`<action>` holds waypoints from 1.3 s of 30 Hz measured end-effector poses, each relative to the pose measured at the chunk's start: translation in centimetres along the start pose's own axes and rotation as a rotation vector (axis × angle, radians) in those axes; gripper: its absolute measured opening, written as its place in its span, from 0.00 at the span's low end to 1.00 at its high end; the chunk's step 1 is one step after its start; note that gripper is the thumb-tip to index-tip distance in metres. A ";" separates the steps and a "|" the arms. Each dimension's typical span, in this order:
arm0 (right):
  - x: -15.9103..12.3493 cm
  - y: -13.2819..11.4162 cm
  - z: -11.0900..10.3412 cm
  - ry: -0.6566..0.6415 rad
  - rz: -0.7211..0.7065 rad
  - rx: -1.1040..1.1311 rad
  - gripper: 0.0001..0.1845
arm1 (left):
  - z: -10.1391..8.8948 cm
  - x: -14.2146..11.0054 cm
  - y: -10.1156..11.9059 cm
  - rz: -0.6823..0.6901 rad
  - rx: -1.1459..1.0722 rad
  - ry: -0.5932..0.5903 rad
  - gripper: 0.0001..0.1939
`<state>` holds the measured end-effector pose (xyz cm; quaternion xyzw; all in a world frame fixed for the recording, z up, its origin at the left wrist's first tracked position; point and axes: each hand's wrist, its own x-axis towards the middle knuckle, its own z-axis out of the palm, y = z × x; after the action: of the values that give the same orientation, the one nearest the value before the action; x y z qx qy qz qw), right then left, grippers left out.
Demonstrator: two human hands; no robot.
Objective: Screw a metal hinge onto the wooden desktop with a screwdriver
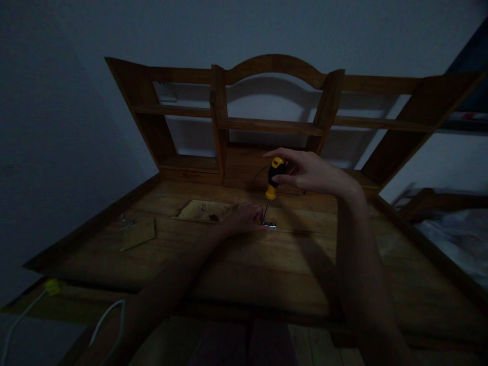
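My right hand (310,172) grips the top of a yellow and black screwdriver (273,185) held upright, its shaft pointing down at a small metal bracket (270,224) on the wooden desk top (244,254). My left hand (246,218) rests on the desk beside the shaft, with its fingertips pinched around the tip and the bracket. The light is dim, and whether a screw sits under the tip is hidden.
A wooden hutch with shelves (267,124) stands at the back against a white wall. A loose thin wood piece (139,235) and small metal parts (127,221) lie at the left. A rough patch (204,211) marks the surface. White cables (109,317) hang at the front left.
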<state>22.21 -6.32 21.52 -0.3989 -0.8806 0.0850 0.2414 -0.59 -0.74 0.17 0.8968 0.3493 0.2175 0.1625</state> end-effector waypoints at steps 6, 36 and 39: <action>-0.1 -0.3 -0.1 0.002 0.017 -0.001 0.28 | 0.0 0.0 0.1 -0.028 -0.037 -0.010 0.23; -0.2 -0.6 0.0 0.000 0.021 -0.038 0.30 | -0.3 -0.1 0.4 -0.004 0.005 0.002 0.23; -0.2 -0.5 0.0 0.005 0.012 -0.038 0.30 | -0.4 -0.2 0.5 -0.019 -0.016 -0.011 0.23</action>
<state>21.98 -6.79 21.66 -0.4087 -0.8791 0.0685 0.2356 -0.66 -1.16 0.72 0.8933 0.3552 0.2139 0.1734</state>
